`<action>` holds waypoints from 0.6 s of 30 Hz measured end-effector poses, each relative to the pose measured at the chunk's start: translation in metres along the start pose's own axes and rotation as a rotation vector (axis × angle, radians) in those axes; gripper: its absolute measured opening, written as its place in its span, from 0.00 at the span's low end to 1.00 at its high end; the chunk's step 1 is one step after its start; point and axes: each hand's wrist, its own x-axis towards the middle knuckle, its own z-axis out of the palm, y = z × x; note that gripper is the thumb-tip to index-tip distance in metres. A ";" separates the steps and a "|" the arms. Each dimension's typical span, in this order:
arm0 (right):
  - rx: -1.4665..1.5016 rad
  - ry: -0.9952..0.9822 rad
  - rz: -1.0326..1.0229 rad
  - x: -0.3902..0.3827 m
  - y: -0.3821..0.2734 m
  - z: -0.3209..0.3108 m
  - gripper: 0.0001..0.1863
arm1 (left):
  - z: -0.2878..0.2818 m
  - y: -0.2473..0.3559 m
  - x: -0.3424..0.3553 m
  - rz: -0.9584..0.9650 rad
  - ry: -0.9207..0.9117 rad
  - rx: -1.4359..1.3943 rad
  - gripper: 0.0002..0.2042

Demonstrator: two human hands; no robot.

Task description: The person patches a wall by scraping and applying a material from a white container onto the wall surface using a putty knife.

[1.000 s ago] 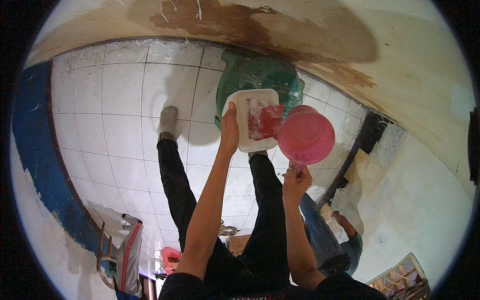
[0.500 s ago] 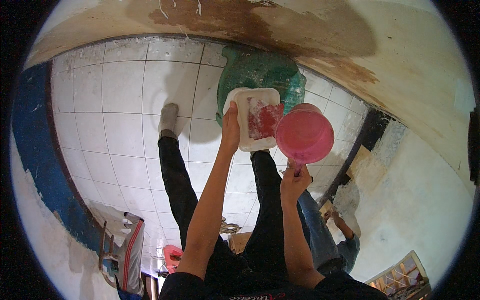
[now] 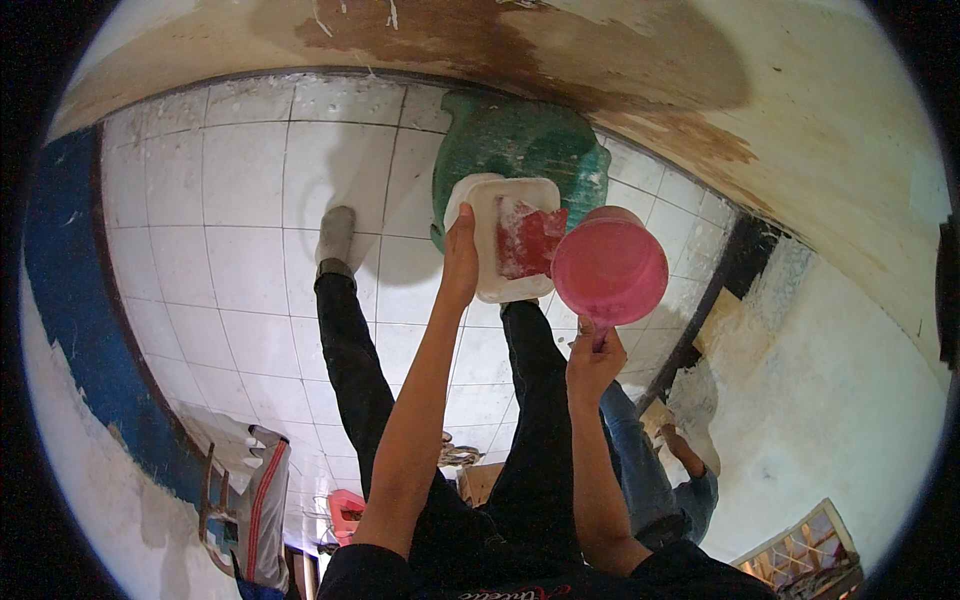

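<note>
My left hand grips a worn white rectangular plastic tub by its left side. A red flat piece, smeared with white powder, lies in the tub. My right hand is closed round the handle of a pink plastic dipper, its bowl just right of the tub, tilted so that its inside faces the camera. Whether it holds liquid I cannot tell. A dusty green plastic piece, perhaps a stool, stands on the floor beyond both containers, partly hidden by them.
White floor tiles run to a stained wall. A blue band lines the left wall. My legs stand below. At lower right is another person in jeans. A striped sack and a pink object lie at lower left.
From one second ago, the dipper and tub have shifted very slightly up and left in the view. Both hands keep their holds. The other person's hand has moved slightly.
</note>
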 end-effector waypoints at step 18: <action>0.278 -0.293 0.245 0.084 0.098 0.004 0.13 | -0.024 0.024 -0.024 -0.157 -0.051 -0.286 0.36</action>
